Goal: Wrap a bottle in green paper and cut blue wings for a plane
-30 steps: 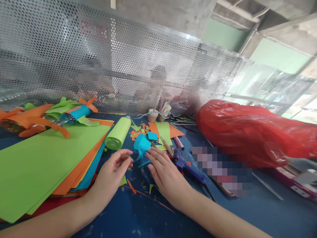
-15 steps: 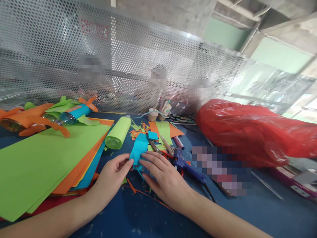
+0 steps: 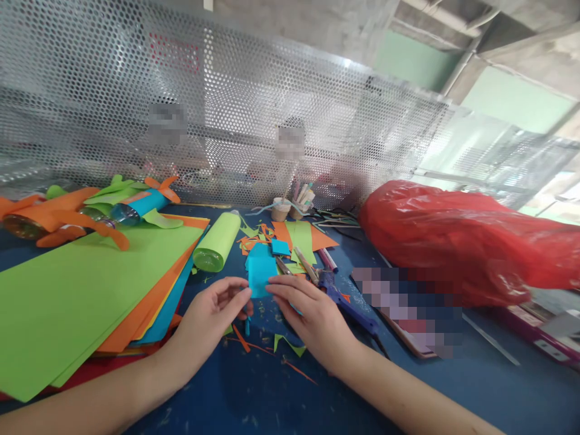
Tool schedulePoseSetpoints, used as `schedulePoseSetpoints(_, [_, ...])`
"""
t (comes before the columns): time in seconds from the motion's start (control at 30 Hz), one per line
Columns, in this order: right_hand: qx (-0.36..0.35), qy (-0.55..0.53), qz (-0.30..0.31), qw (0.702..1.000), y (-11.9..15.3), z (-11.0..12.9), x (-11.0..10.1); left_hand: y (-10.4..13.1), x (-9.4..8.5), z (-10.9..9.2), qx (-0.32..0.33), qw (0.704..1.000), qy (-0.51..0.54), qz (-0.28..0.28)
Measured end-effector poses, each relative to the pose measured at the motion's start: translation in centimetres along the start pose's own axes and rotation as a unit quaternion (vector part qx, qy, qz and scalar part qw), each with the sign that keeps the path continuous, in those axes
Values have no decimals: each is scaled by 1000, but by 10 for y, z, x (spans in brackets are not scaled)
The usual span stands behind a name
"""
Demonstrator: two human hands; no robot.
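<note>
A small blue rectangle of paper (image 3: 263, 277) is held up above the table between both hands. My left hand (image 3: 222, 305) is closed, thumb and fingertips pinching its lower left edge. My right hand (image 3: 312, 314) grips the opposite edge between thumb and fingers, the thumb mostly hidden. Just behind lies another blue paper piece (image 3: 259, 250), partly covered, with a small blue square (image 3: 281, 248) beside it. Scissors (image 3: 284, 266) and a blue glue gun (image 3: 348, 308) lie close to my right hand. A thin blue scrap (image 3: 247, 326) shows below my left fingers.
Stacked coloured sheets (image 3: 104, 284) fill the left side, with paper-wrapped bottles (image 3: 145, 204) behind them. A green-wrapped bottle (image 3: 217, 241) lies near the middle. Cups of sticks (image 3: 281, 209) stand at the back. To the right are a red plastic bag (image 3: 444, 241) and a pixelated flat object (image 3: 403, 314).
The blue paper has been lifted and turned more squarely toward me, moving slightly right. My right hand has shifted right, uncovering green scraps on the table.
</note>
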State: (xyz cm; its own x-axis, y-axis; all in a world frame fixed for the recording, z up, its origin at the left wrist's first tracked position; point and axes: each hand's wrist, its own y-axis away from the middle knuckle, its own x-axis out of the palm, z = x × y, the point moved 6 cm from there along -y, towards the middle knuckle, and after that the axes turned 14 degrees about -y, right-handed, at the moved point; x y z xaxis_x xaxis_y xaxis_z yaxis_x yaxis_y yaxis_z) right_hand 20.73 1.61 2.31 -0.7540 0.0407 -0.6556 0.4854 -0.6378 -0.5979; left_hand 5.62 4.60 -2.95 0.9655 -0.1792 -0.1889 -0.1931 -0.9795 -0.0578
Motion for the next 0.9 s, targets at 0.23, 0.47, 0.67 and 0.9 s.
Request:
schedulePoseSetpoints(0.23, [-17, 19, -87, 996, -4, 1, -24, -7, -17, 4, -7, 998, -6, -65])
schedulePoseSetpoints(0.47, [-20, -1, -80, 997, -5, 3, -24, -31, -19, -20, 33, 997, -70, -14])
schedulePoseSetpoints(0.67, [-29, -32, -50, 998, -1, 12, -19, -66, -13, -44, 98, 982, -163, 8])
schedulePoseSetpoints(0.9, [-32, -46, -32, 998, 2, 12, -17, -107, 4, -53, 155, 953, -241, 94])
